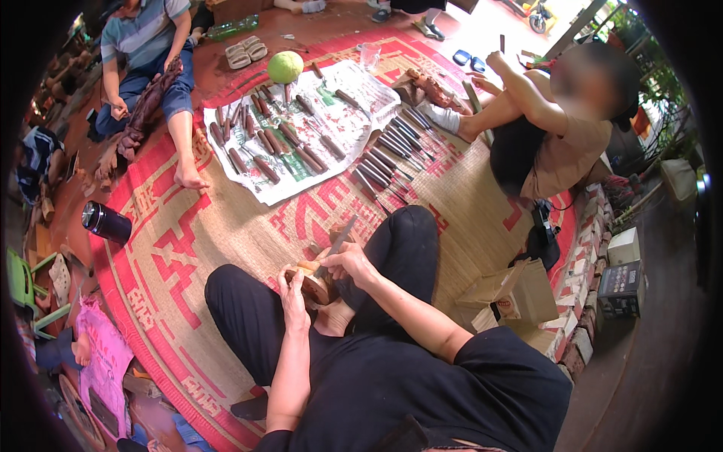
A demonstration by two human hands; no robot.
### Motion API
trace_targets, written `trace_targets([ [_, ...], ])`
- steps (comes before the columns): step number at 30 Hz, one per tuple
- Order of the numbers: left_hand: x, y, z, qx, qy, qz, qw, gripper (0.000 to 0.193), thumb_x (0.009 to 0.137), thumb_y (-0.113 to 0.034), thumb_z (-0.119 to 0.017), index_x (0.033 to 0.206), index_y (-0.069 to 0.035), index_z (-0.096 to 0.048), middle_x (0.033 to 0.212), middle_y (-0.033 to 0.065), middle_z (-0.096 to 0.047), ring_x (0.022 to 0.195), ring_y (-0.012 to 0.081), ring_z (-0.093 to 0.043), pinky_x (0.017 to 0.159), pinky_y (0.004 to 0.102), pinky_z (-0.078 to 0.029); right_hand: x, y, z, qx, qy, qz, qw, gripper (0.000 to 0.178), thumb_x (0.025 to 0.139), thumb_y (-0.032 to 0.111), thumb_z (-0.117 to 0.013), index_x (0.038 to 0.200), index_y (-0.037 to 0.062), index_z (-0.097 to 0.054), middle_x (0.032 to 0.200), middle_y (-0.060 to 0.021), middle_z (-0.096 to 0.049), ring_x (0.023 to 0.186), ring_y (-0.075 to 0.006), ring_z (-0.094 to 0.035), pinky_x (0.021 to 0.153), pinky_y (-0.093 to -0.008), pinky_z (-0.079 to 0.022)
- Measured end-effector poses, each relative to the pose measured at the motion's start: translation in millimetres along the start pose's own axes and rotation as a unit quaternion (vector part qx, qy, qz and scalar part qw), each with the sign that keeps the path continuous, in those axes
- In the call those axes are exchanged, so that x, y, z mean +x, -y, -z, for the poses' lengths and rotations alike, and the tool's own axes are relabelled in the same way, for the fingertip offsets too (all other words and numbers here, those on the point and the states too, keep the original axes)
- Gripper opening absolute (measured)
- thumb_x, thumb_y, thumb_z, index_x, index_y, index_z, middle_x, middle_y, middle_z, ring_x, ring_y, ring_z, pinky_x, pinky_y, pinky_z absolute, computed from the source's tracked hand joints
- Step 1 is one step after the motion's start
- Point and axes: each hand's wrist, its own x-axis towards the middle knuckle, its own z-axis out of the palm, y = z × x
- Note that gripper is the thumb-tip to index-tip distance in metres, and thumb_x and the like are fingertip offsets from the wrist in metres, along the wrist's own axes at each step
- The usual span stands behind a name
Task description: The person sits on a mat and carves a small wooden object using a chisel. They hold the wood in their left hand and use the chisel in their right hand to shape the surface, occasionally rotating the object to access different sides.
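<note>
Here's the left hand (294, 289), fingers clamped on the wooden piece's (321, 291) left side, above the crossed legs; right hand's (349, 264) fingers close round a grey blade (346, 232) beside the wood.

I can read no word or number for certain from where I sit. The large white printed sheet of paper or plastic (361, 126) ahead of me carries red and green print, too small and blurred to make out. Angular red motifs, much like lettering, run across the straw-coloured woven mat (177, 252); I can't tell whether they are writing. To my right, the dark rectangular box (620, 292) shows faint pale print, and the open brown cardboard box (531, 290) bears a reddish mark, both unclear to me.
</note>
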Motion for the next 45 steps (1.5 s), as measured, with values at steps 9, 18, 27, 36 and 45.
trace_targets([
  [9, -5, -7, -2, 0.030, -0.012, -0.001, 0.999, 0.048, 0.089, -0.029, -0.060, 0.128, -0.008, -0.040, 0.122, 0.0115, -0.044, 0.110, 0.0204, -0.044, 0.093, 0.0330, -0.038, 5, -5, -3, 0.043, 0.006, 0.007, 0.999, 0.014, 0.072, 0.011, -0.071, 0.078, 0.0002, -0.064, 0.065, -0.0040, -0.059, 0.048, -0.0109, -0.055, 0.044, -0.0223, -0.041],
  [18, 0, 1, 0, 0.034, 0.002, -0.009, 0.999, 0.046, 0.090, -0.028, -0.059, 0.129, -0.011, -0.040, 0.125, 0.0113, -0.043, 0.113, 0.0234, -0.043, 0.091, 0.0378, -0.041, 15, -16, 4, 0.027, -0.023, 0.027, 0.999, 0.015, 0.071, 0.012, -0.072, 0.071, 0.0016, -0.061, 0.060, -0.0043, -0.059, 0.045, -0.0120, -0.055, 0.040, -0.0235, -0.041],
  [27, 0, 1, 0, 0.055, 0.008, -0.010, 0.998, 0.049, 0.090, -0.032, -0.059, 0.130, -0.013, -0.039, 0.127, 0.0113, -0.041, 0.115, 0.0261, -0.042, 0.091, 0.0442, -0.040, 14, -16, 3, 0.035, -0.019, 0.046, 0.998, 0.017, 0.070, 0.014, -0.073, 0.071, 0.0013, -0.061, 0.058, -0.0041, -0.059, 0.044, -0.0106, -0.053, 0.040, -0.0224, -0.040],
  [36, -2, 0, 1, 0.061, 0.008, -0.012, 0.998, 0.052, 0.089, -0.034, -0.059, 0.133, -0.014, -0.038, 0.130, 0.0114, -0.040, 0.117, 0.0260, -0.042, 0.093, 0.0446, -0.039, 19, -20, 5, 0.008, -0.033, 0.059, 0.998, 0.021, 0.069, 0.015, -0.074, 0.070, 0.0010, -0.059, 0.059, -0.0051, -0.059, 0.045, -0.0113, -0.054, 0.041, -0.0235, -0.041],
  [45, 1, 4, 4, 0.056, 0.010, -0.024, 0.998, 0.048, 0.089, -0.030, -0.060, 0.128, -0.010, -0.041, 0.124, 0.0110, -0.044, 0.112, 0.0228, -0.044, 0.091, 0.0372, -0.040, 3, 4, -2, 0.003, -0.022, 0.064, 0.998, 0.020, 0.072, 0.013, -0.072, 0.068, 0.0014, -0.056, 0.058, -0.0050, -0.057, 0.046, -0.0121, -0.055, 0.042, -0.0241, -0.043],
])
